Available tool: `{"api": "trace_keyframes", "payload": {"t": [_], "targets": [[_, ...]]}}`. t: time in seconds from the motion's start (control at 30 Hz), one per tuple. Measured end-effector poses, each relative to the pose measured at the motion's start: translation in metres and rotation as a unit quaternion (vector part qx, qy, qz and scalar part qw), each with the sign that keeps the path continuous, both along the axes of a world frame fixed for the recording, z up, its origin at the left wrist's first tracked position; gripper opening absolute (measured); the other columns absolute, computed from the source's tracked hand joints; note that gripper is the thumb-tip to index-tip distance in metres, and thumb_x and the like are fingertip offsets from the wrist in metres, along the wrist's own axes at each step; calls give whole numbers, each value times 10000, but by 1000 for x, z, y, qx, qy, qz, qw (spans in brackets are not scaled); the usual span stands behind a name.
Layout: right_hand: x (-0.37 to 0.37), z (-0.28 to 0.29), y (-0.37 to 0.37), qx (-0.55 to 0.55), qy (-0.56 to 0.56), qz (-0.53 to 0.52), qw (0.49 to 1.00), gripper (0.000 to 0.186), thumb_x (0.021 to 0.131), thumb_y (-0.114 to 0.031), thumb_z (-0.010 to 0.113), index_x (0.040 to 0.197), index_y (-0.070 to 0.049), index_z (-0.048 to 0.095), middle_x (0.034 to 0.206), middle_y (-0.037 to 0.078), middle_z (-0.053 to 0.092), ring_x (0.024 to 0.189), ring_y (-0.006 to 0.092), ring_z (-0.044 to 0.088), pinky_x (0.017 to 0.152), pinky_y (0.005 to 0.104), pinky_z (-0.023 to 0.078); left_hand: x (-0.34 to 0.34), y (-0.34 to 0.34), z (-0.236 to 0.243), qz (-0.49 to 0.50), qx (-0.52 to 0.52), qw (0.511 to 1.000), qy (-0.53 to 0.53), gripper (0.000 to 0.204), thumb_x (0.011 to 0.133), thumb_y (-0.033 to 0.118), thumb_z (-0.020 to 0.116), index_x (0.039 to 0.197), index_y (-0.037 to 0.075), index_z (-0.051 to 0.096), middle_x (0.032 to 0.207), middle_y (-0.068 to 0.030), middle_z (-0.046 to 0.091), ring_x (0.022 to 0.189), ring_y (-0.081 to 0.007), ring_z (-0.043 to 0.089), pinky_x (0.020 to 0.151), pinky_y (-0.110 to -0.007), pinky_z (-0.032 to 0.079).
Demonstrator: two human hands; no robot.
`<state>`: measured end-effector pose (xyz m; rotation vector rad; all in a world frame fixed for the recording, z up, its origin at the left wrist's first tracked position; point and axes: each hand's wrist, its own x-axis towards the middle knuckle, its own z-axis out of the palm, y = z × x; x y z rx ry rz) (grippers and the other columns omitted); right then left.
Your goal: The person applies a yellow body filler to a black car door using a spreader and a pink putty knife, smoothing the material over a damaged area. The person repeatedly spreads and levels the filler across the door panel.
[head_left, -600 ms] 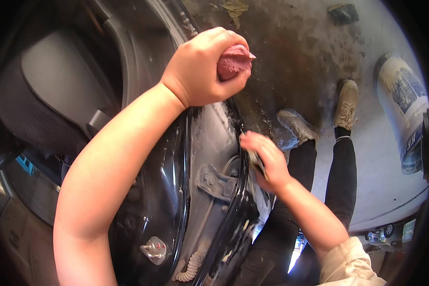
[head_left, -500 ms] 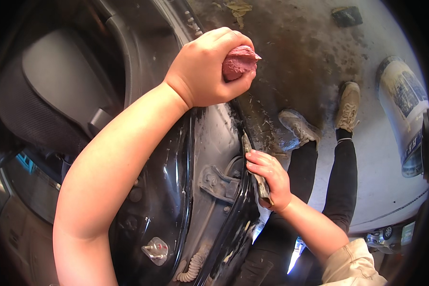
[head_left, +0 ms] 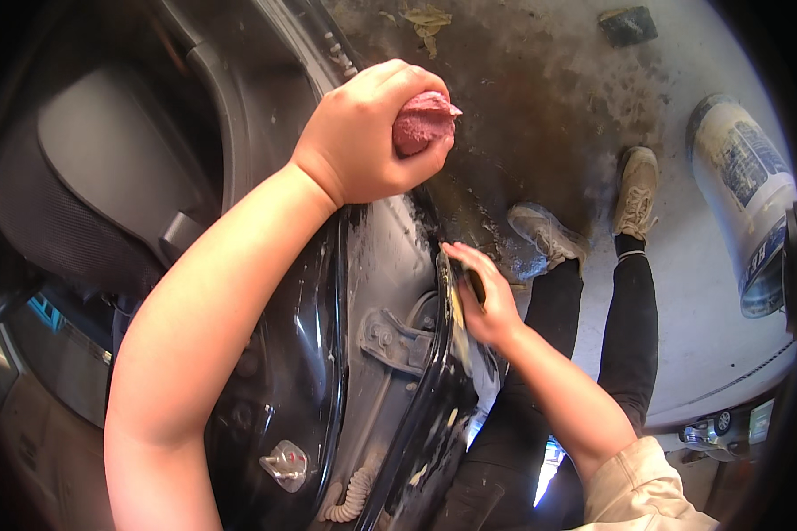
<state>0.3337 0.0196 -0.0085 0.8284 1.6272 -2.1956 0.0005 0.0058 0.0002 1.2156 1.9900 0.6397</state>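
My left hand (head_left: 356,133) is closed around a rough, reddish-pink sponge-like lump (head_left: 423,122), held above the car's door opening. Below and to its right, my right hand (head_left: 485,296) lies along the outer edge of the open black car door (head_left: 443,389), its fingers stretched forward over the edge. A dark, thin folded sheet, which looks like sandpaper (head_left: 476,288), sits under its palm and is mostly hidden by the fingers. Pale yellowish scuffed patches (head_left: 457,310) show on the door edge beside this hand.
A door hinge bracket (head_left: 397,341) and a ribbed cable sleeve (head_left: 359,496) sit in the door gap. To the left is a car seat (head_left: 106,150). A white bucket (head_left: 739,177) lies at the right. My shoes (head_left: 636,193) stand on the wet, stained floor; a dark block (head_left: 627,26) lies beyond.
My right hand has slid up the door edge, away from me, and more of the sheet is now covered. The left hand keeps its grip on the pink lump; the view has shifted slightly.
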Motion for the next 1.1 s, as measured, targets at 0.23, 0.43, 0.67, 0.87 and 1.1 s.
{"api": "trace_keyframes", "payload": {"t": [0.23, 0.43, 0.67, 0.87, 1.1], "targets": [[-7, 31, -14, -141, -110, -123, 976, 456, 1093, -26, 540, 1545, 4, 587, 1570, 206, 608, 1462, 309, 569, 1249, 415, 390, -1, -2, 0, -8, 0, 1000, 1, 297, 873, 139, 840, 1134, 52, 726, 1042, -102, 734, 939, -282, 737, 874, -352, 593], [20, 27, -22, -206, -155, -91, 962, 383, 1154, -103, 535, 1516, 17, 568, 1607, 181, 595, 1496, 274, 541, 1246, 392, 387, -1, -2, 2, 16, -12, 1000, -10, 264, 849, 248, 831, 1068, 141, 728, 1026, -78, 738, 977, -327, 733, 866, -412, 605], [4, 46, -38, -215, -147, -147, 954, 546, 1192, -233, 466, 1660, 41, 408, 1700, 192, 489, 1610, 266, 407, 1310, 376, 292, -3, -3, -1, 14, -14, 1000, -13, 286, 855, 216, 846, 1095, 102, 742, 1036, -104, 749, 965, -319, 751, 865, -396, 607], [67, 66, -48, -206, -227, -119, 944, 589, 1190, -292, 456, 1683, 18, 373, 1653, 198, 539, 1569, 282, 464, 1282, 377, 336, -1, 6, 6, -10, -49, 998, -28, 299, 881, 99, 830, 1149, 33, 713, 1028, -114, 730, 921, -257, 728, 877, -345, 574], [-38, 36, -20, -143, -151, -147, 967, 587, 1159, -442, 475, 1578, -32, 494, 1476, 255, 654, 1341, 402, 636, 1155, 485, 479, -1, 0, 0, 14, -90, 994, -58, 325, 859, 86, 841, 1152, 32, 711, 1070, -126, 721, 949, -292, 724, 896, -360, 576]]}}
